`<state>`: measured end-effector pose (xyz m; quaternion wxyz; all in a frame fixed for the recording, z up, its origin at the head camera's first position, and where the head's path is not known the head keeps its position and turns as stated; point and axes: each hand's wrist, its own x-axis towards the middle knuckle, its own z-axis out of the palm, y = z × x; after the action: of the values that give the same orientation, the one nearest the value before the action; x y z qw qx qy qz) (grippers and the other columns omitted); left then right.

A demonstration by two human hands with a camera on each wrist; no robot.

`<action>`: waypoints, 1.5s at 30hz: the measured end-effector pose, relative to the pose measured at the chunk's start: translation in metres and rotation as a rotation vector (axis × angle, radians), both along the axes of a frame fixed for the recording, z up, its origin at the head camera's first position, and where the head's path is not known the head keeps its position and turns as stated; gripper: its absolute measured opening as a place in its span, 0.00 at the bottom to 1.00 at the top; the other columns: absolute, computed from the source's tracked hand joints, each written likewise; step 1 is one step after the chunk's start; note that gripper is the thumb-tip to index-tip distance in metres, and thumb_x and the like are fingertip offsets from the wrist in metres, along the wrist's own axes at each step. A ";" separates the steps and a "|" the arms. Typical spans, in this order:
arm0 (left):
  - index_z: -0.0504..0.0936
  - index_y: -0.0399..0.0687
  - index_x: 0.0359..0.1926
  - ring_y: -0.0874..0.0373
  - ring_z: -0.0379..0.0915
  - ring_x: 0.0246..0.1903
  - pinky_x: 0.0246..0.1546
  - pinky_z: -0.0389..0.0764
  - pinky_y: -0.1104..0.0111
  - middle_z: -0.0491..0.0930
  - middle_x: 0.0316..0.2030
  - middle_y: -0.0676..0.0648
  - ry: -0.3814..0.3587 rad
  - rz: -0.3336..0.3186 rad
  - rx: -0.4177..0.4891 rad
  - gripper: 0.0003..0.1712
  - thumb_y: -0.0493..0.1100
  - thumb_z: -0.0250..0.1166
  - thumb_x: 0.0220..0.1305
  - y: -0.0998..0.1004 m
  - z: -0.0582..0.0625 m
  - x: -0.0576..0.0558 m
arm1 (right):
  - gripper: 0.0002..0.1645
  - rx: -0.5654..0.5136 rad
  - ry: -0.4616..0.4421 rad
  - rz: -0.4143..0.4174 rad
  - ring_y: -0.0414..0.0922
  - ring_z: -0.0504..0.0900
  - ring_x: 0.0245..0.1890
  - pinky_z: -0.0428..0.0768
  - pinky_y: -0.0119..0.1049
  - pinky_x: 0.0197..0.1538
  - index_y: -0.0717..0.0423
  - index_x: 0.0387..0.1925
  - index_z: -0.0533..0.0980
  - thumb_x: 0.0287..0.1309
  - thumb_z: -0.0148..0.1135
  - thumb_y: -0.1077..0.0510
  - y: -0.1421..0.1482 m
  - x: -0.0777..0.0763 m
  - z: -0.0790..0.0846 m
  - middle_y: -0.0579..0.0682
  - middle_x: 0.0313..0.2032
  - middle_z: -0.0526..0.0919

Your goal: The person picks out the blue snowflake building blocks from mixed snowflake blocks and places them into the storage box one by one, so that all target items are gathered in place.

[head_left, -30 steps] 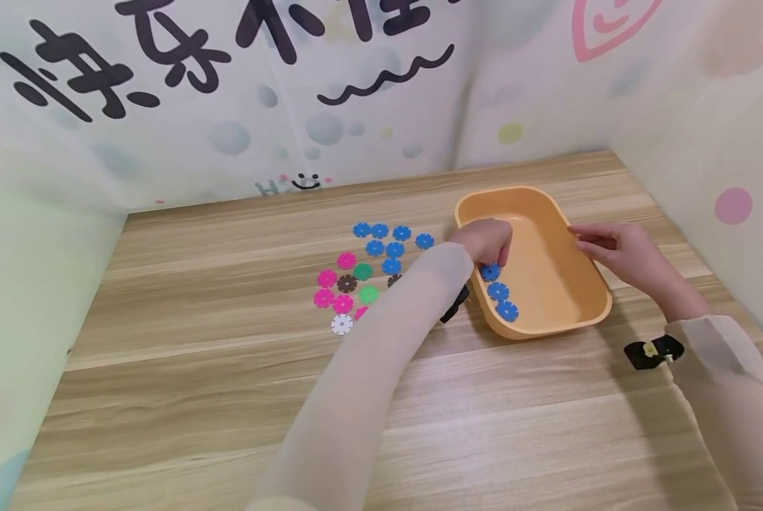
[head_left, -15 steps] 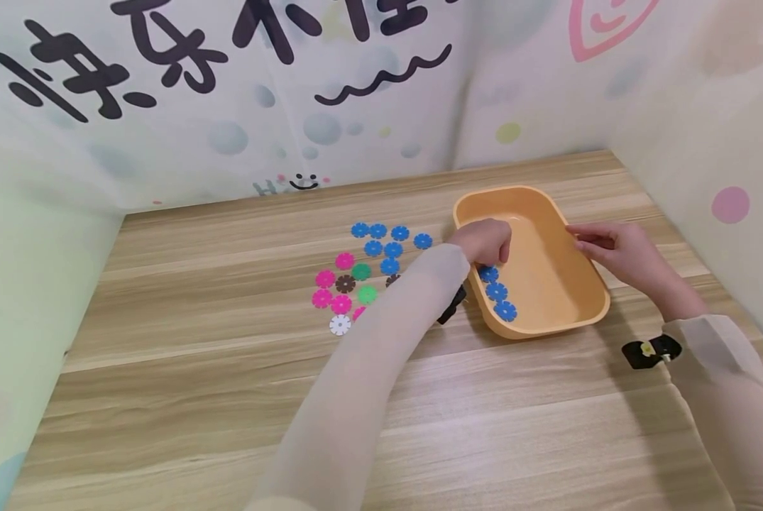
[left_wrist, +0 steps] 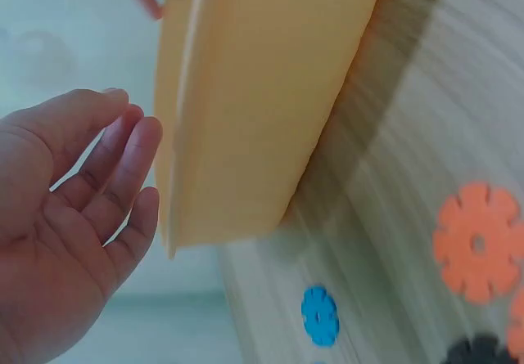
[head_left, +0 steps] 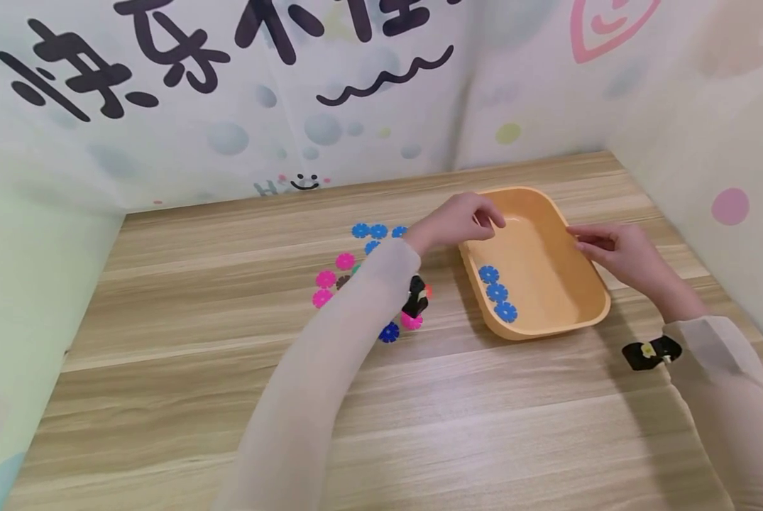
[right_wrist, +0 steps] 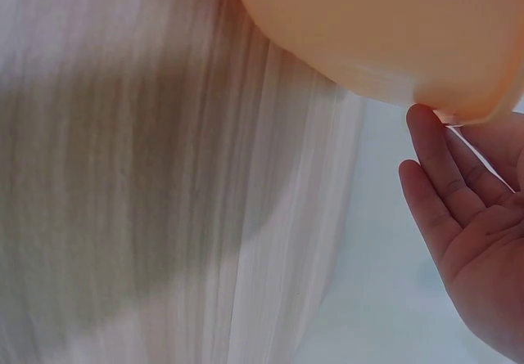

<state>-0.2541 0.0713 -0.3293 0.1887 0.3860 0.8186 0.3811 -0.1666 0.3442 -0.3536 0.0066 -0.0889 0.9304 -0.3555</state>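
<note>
In the head view my left hand [head_left: 460, 220] hovers over the left rim of an orange plastic tub [head_left: 541, 262]. Its fingers are loosely bent, with nothing between them in the left wrist view. Along the tub's left side, inside, three blue notched snowflake discs [head_left: 497, 292] lie in a row. My right hand [head_left: 633, 259] pinches the tub's right rim between thumb and fingers; from the right wrist, fingertips [right_wrist: 424, 119] show at the outside of the rim.
Left of the tub, loose discs lie on the wooden table [head_left: 164, 369]: pink [head_left: 326, 279], blue [head_left: 360, 231], dark blue [head_left: 389, 332] and orange [left_wrist: 479, 241]. My left sleeve [head_left: 330, 355] covers part of them. Printed cloth walls [head_left: 228, 156] stand behind and at both sides.
My left hand has lifted out of the tub and moved up and left, its fingers loosening. The row of three blue discs is now fully visible. The right hand stays at the rim.
</note>
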 end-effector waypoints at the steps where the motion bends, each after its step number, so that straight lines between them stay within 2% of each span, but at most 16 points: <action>1: 0.80 0.38 0.44 0.60 0.71 0.37 0.39 0.72 0.78 0.78 0.39 0.45 -0.007 0.008 0.025 0.11 0.33 0.59 0.60 -0.005 0.000 0.000 | 0.20 0.000 0.000 -0.001 0.17 0.70 0.33 0.71 0.15 0.32 0.71 0.52 0.72 0.60 0.56 0.64 0.000 0.000 0.000 0.71 0.49 0.74; 5: 0.80 0.37 0.44 0.59 0.71 0.36 0.38 0.73 0.75 0.78 0.39 0.43 -0.033 0.057 0.079 0.11 0.33 0.59 0.59 -0.024 -0.001 0.000 | 0.19 0.001 0.003 -0.004 0.18 0.71 0.33 0.71 0.15 0.32 0.71 0.52 0.72 0.59 0.56 0.65 0.001 0.001 -0.001 0.70 0.48 0.74; 9: 0.80 0.37 0.44 0.58 0.72 0.37 0.38 0.74 0.74 0.78 0.41 0.42 -0.043 0.107 0.083 0.12 0.34 0.60 0.59 -0.047 -0.005 -0.001 | 0.19 -0.003 0.013 -0.005 0.18 0.71 0.32 0.71 0.15 0.32 0.71 0.51 0.73 0.59 0.57 0.65 0.000 0.002 -0.001 0.70 0.48 0.75; 13: 0.80 0.37 0.45 0.58 0.72 0.39 0.39 0.74 0.72 0.78 0.41 0.45 -0.061 0.159 0.028 0.13 0.35 0.60 0.59 -0.068 -0.013 -0.004 | 0.20 -0.002 0.003 -0.006 0.18 0.71 0.32 0.71 0.15 0.32 0.71 0.52 0.72 0.60 0.56 0.64 0.000 0.001 -0.001 0.71 0.48 0.74; 15: 0.79 0.35 0.45 0.57 0.72 0.39 0.40 0.74 0.71 0.77 0.42 0.43 -0.084 0.178 -0.006 0.13 0.34 0.60 0.59 -0.079 -0.017 -0.004 | 0.20 0.000 -0.002 -0.007 0.18 0.71 0.32 0.71 0.15 0.32 0.71 0.52 0.72 0.60 0.56 0.64 0.000 0.001 -0.001 0.71 0.48 0.74; 22: 0.78 0.34 0.45 0.54 0.72 0.39 0.41 0.74 0.68 0.77 0.39 0.42 -0.257 0.226 -0.098 0.13 0.33 0.62 0.57 -0.111 -0.028 -0.001 | 0.20 -0.010 -0.004 -0.007 0.18 0.71 0.33 0.71 0.15 0.32 0.71 0.52 0.72 0.60 0.55 0.63 -0.001 0.001 0.000 0.71 0.49 0.74; 25: 0.78 0.36 0.45 0.54 0.73 0.37 0.39 0.75 0.68 0.77 0.37 0.43 -0.288 0.231 -0.142 0.14 0.33 0.64 0.56 -0.121 -0.032 0.002 | 0.19 -0.011 0.008 -0.011 0.18 0.71 0.33 0.72 0.16 0.32 0.70 0.52 0.72 0.60 0.56 0.64 -0.001 0.002 0.000 0.70 0.49 0.74; 31: 0.78 0.36 0.42 0.54 0.70 0.37 0.39 0.75 0.69 0.75 0.36 0.43 -0.278 0.218 -0.168 0.14 0.30 0.66 0.52 -0.133 -0.039 0.007 | 0.19 -0.020 0.013 -0.009 0.19 0.72 0.33 0.72 0.16 0.32 0.71 0.52 0.72 0.60 0.55 0.65 0.000 0.003 -0.001 0.70 0.49 0.74; 35: 0.77 0.36 0.44 0.53 0.69 0.40 0.41 0.74 0.69 0.74 0.39 0.43 -0.278 0.231 -0.185 0.17 0.28 0.66 0.51 -0.134 -0.042 0.008 | 0.19 -0.022 0.008 -0.016 0.19 0.72 0.33 0.72 0.16 0.32 0.71 0.52 0.72 0.60 0.56 0.65 0.000 0.004 -0.001 0.70 0.49 0.74; 45: 0.78 0.37 0.43 0.53 0.68 0.39 0.40 0.74 0.69 0.73 0.39 0.43 -0.253 0.231 -0.216 0.16 0.29 0.67 0.50 -0.133 -0.044 0.006 | 0.19 -0.015 0.004 -0.018 0.18 0.71 0.33 0.72 0.15 0.32 0.71 0.52 0.72 0.60 0.55 0.65 0.000 0.003 -0.001 0.69 0.49 0.74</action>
<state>-0.2482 -0.0614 -0.3731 0.2856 0.2163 0.8632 0.3557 -0.1639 0.3441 -0.3548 0.0011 -0.0812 0.9285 -0.3623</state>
